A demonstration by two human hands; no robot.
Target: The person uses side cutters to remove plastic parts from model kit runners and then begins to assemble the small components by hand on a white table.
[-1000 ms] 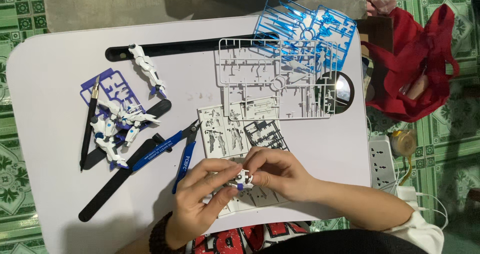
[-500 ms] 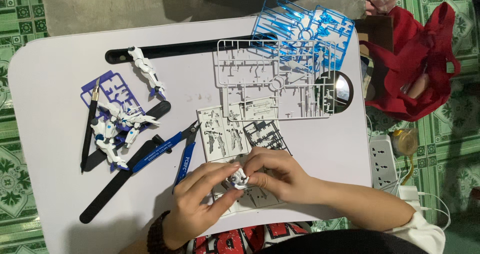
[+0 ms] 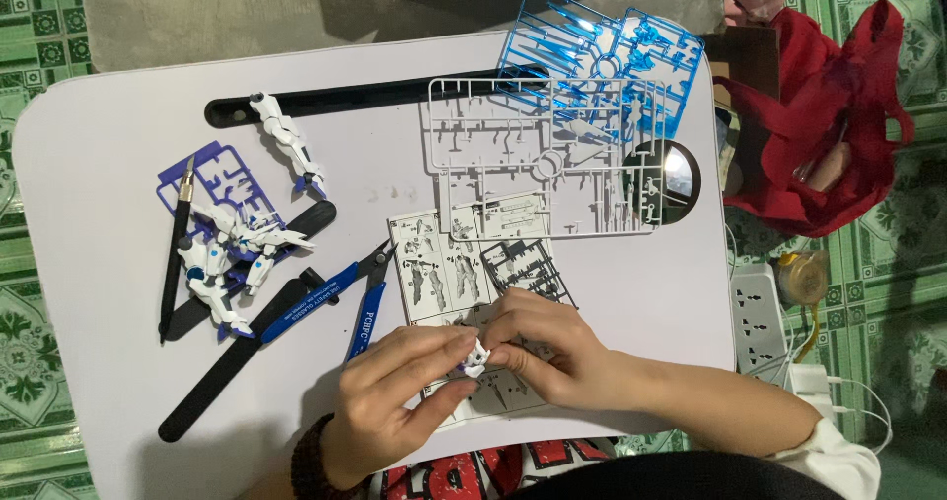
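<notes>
So both hands met low in the middle of the frame, pinching one small white model part (image 3: 475, 357) between them. The left hand (image 3: 395, 401) had thumb and fingers closed on it from the lower left, and the right hand (image 3: 552, 352) was curled tight on it from the right, probably so each side could press or twist against the other. The part hovered just above the instruction sheet (image 3: 444, 263), which lay right under the hands, likely kept there for easy glancing.

Just to the left of the hands sat the blue-handled nippers (image 3: 335, 298), jaws pointing up toward the sheet, close enough to grab. Further left, the half-built white and blue figure (image 3: 222, 258) lay across a purple sprue (image 3: 212, 170), with a black hobby knife (image 3: 176, 253) beside it near the left edge. A separate white limb piece (image 3: 286, 145) rested on a long black strip in the upper left.

Up top, the grey-white sprue (image 3: 533, 155) overlapped the clear blue sprue (image 3: 602, 51) in the upper right. Those frames crowded the pale surface (image 3: 89, 145) behind the sheet. A red bag (image 3: 819, 135) sat off the surface on the right, with a power strip (image 3: 755, 313) below it.
</notes>
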